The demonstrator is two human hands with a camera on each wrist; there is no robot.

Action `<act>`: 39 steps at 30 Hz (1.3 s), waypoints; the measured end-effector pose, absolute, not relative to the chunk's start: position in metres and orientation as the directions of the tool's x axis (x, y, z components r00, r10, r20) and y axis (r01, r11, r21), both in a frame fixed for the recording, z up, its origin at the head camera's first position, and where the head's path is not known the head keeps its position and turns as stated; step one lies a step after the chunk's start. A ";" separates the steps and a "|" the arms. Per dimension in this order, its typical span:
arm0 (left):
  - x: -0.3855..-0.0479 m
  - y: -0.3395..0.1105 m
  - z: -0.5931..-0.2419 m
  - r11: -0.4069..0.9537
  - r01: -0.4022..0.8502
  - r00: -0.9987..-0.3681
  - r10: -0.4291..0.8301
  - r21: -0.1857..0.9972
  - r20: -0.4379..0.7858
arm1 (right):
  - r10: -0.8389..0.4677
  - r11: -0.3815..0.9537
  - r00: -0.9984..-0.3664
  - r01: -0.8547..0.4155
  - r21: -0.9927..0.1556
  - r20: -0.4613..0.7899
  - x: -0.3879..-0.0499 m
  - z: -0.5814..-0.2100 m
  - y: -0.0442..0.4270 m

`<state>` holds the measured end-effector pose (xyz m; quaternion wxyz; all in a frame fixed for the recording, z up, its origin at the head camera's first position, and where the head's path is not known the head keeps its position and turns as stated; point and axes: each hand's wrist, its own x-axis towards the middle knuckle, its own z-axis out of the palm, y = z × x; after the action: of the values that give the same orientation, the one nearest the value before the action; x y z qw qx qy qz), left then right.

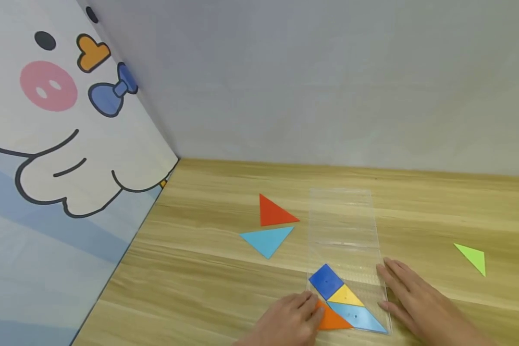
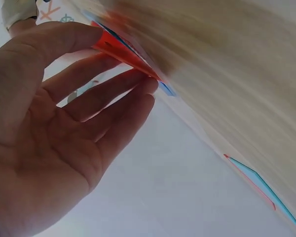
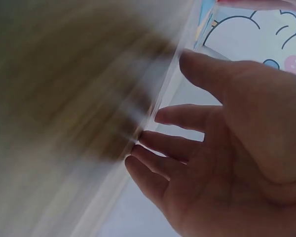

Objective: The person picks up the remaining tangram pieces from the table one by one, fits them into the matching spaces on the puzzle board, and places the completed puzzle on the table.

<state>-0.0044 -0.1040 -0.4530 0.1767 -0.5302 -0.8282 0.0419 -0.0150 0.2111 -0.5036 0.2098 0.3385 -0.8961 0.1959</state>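
An orange triangle point(image 1: 332, 319) lies at the lower left of a clear plastic tray point(image 1: 341, 218). My left hand point(image 1: 287, 319) holds the triangle's left part between thumb and fingertips, covering some of it; the left wrist view shows the thumb and fingers of that hand point(image 2: 64, 108) at its edge point(image 2: 121, 52). Beside it in the tray are a blue square point(image 1: 326, 281), a yellow triangle point(image 1: 345, 296) and a light-blue parallelogram point(image 1: 358, 316). With fingers spread, my right hand point(image 1: 424, 300) rests against the tray's right edge; the right wrist view shows its fingertips along that edge point(image 3: 207, 143).
Left of the tray, a red triangle point(image 1: 276, 212) lies above a light-blue triangle point(image 1: 268, 241) on the wooden table point(image 1: 190, 269). Far to the right is a light-green triangle point(image 1: 473, 258). A pale wall stands behind, and a cartoon-printed panel point(image 1: 91, 158) borders the left side.
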 end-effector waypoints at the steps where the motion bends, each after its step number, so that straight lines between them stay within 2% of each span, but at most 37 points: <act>1: -0.006 -0.105 -0.453 0.433 0.862 -0.369 0.893 -0.264 0.257 | -0.523 0.692 -0.679 -0.691 -0.209 0.515 -0.015 -0.504 0.211; 9: -0.012 -0.110 -0.451 0.395 0.863 -0.337 0.915 -0.315 0.224 | -0.520 0.680 -0.667 -0.701 -0.213 0.533 -0.014 -0.504 0.209; 13: -0.015 -0.111 -0.452 0.391 0.858 -0.312 0.912 -0.333 0.267 | -0.520 0.676 -0.659 -0.707 -0.211 0.543 -0.015 -0.503 0.208; 22: -0.014 -0.113 -0.450 0.408 0.861 -0.331 0.903 -0.303 0.276 | -0.525 0.683 -0.671 -0.699 -0.211 0.524 -0.013 -0.500 0.208; 32: -0.013 -0.117 -0.449 0.421 0.861 -0.375 0.905 -0.287 0.203 | -0.516 0.698 -0.693 -0.681 -0.221 0.504 -0.011 -0.499 0.209; 39: -0.014 -0.118 -0.450 0.412 0.862 -0.360 0.908 -0.295 0.216 | -0.507 0.701 -0.698 -0.675 -0.230 0.506 -0.009 -0.499 0.208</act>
<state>-0.0138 -0.1177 -0.4500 0.1741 -0.5383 -0.8220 0.0656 -0.0093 0.2078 -0.4989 0.2068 0.3288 -0.8987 0.2038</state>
